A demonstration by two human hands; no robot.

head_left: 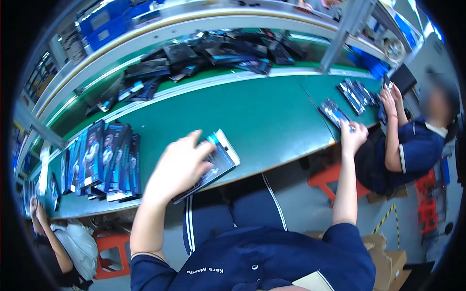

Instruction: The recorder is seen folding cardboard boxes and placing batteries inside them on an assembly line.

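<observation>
Left hand: my left hand lay flat with fingers spread on a dark retail box, pressing it to the near edge of the green table; it gripped nothing.
Dark retail box: it sat tilted at the table's near edge, its white end panel pointing away from me; what was inside I could not tell.
Right hand: my right hand reached far right, fingers closed on the end of a small blue-and-black pack lying at the table edge.
Stacked boxes: a row of matching boxes stood on edge to my left, near the left hand.
Conveyor pile: loose dark packages lay heaped on the belt beyond the table.
Blue bins: blue crates sat on the upper shelf; I could not see their contents.
Co-worker: a seated person's hand held a dark item beside more packs.
</observation>
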